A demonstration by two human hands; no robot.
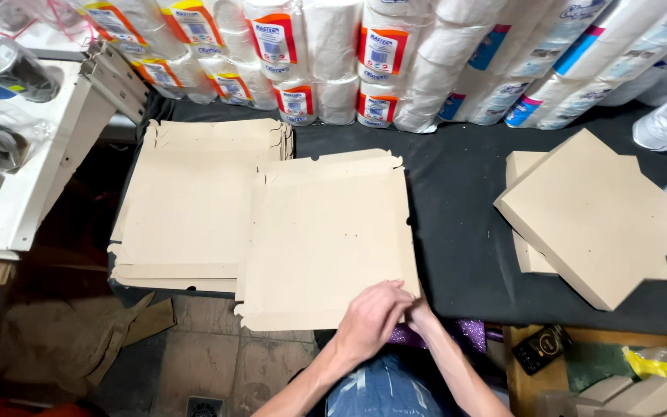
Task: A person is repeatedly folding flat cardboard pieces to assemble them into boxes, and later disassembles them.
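On the black table (457, 201), hands (387, 313) grip the flat cardboard's (326, 232) near edge.

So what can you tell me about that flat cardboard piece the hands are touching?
The flat cardboard sheet is plain light brown, an unfolded box blank with notched, tabbed edges and a few tiny holes. It lies flat on the black table, its left part overlapping a stack of similar sheets. Both hands meet at its near right corner: the left hand lies over the edge, the right hand mostly hidden behind it.
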